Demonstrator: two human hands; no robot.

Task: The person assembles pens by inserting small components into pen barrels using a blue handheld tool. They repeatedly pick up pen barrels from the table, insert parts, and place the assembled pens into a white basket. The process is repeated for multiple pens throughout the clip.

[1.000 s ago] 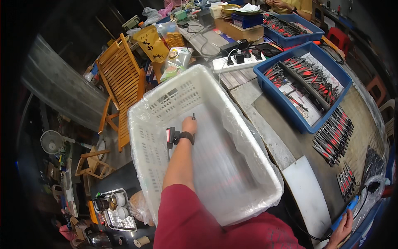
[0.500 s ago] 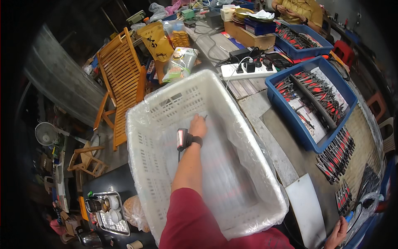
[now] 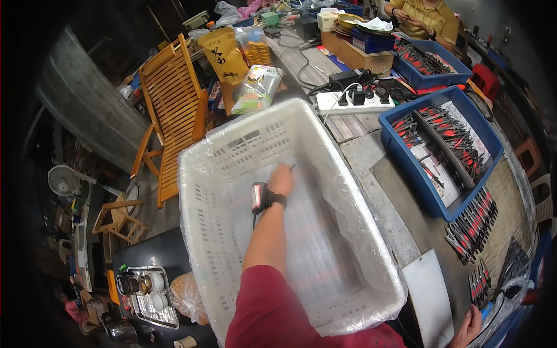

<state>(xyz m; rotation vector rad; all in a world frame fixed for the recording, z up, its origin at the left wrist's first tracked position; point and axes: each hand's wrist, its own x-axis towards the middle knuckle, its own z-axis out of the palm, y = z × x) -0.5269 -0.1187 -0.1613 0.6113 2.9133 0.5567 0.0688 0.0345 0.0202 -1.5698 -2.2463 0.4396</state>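
My left hand [image 3: 281,180] reaches deep into a white perforated crate [image 3: 195,214] lined with clear plastic. Its fingers are closed, and the dark tip of a thin stick-like piece [image 3: 293,166] pokes out beyond them; the rest is hidden. A black strap with a small box-shaped device [image 3: 259,198] sits on that wrist. Under the hand, translucent plastic with faint reddish streaks covers the crate's bottom. At the lower right, my right hand [image 3: 469,326] has its fingers curled together beside a small blue piece [image 3: 487,309] and a clear plastic bag [image 3: 509,304]; what it holds is unclear.
Right of the crate, a blue tray [image 3: 426,188] holds red-and-black pen-like tools, with rows of the same tools [image 3: 473,223] beside it. A white power strip [image 3: 355,102] lies behind. A person [image 3: 435,23] sits far right. A wooden folding chair [image 3: 173,104] stands left.
The view has shifted slightly. My left hand stays low inside the crate with the thin piece, and my right hand remains by the blue piece.
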